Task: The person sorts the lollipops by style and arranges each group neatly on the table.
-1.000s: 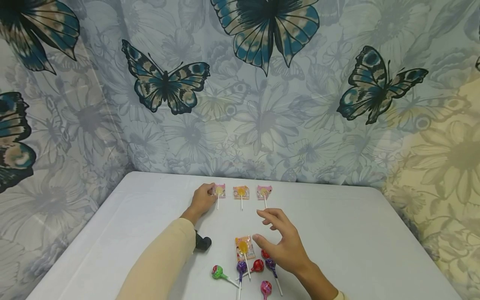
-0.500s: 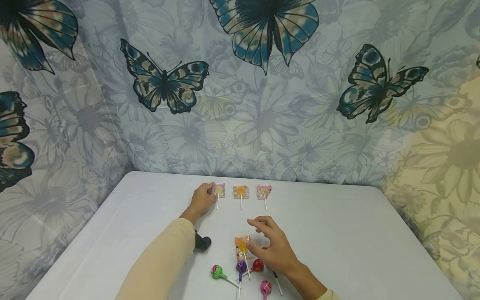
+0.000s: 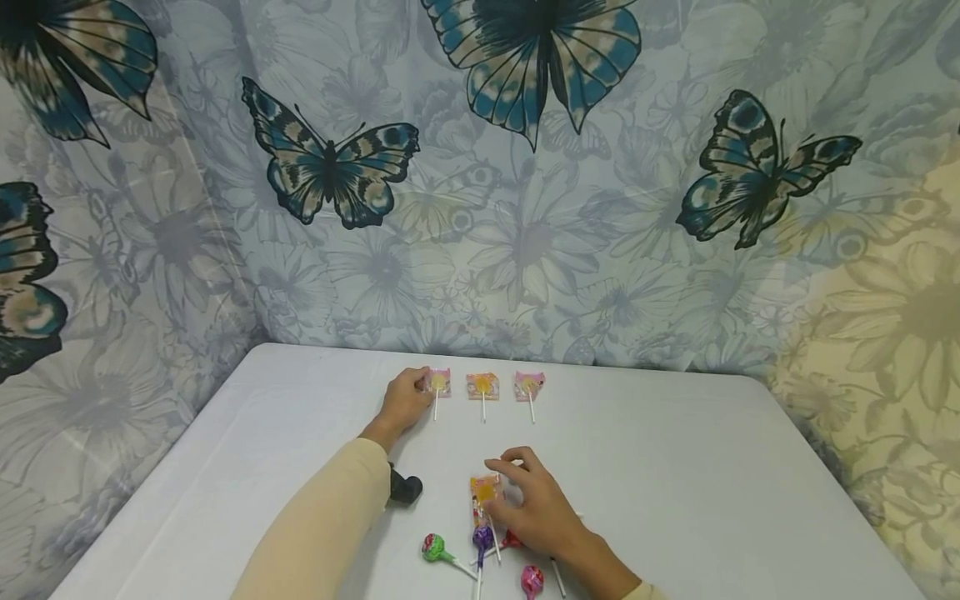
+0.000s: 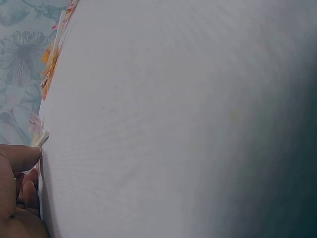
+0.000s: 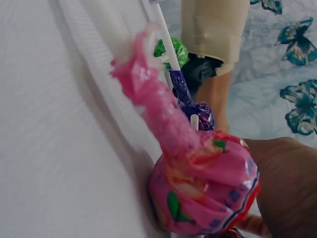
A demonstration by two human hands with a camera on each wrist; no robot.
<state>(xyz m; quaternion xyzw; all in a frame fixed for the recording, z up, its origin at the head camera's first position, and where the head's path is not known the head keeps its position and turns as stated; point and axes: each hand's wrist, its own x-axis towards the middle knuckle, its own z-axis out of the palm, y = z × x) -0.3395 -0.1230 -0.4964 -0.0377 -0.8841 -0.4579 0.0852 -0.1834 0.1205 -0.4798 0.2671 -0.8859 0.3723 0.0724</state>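
In the head view my left hand (image 3: pixel 403 400) is at the far end of the table, thumb and fingers pinching the left edge of a flat lollipop in a pink wrapper (image 3: pixel 439 383). The left wrist view shows the thumb by its white stick (image 4: pixel 43 139). My right hand (image 3: pixel 536 508) hovers above the near group, fingers bent and spread from the thumb, over a flat lollipop in an orange wrapper (image 3: pixel 483 489). Its thumb overlaps this wrapper. Beneath and around the hand are a purple round lollipop (image 3: pixel 482 536) and a red one (image 3: pixel 512 540), partly hidden.
Two more flat lollipops, one orange-wrapped (image 3: pixel 482 386) and one pink-wrapped (image 3: pixel 529 386), continue the far row. A green lollipop (image 3: pixel 432 547) and a pink round one (image 3: pixel 532 578) lie near the front. The left wrist wears a black device (image 3: pixel 406 487). Patterned cloth hangs behind the white table (image 3: pixel 675 467).
My right hand has moved left and nearer, from beyond the near group to over the orange-wrapped lollipop, now covering the red and second purple lollipops more. The left hand stays put.
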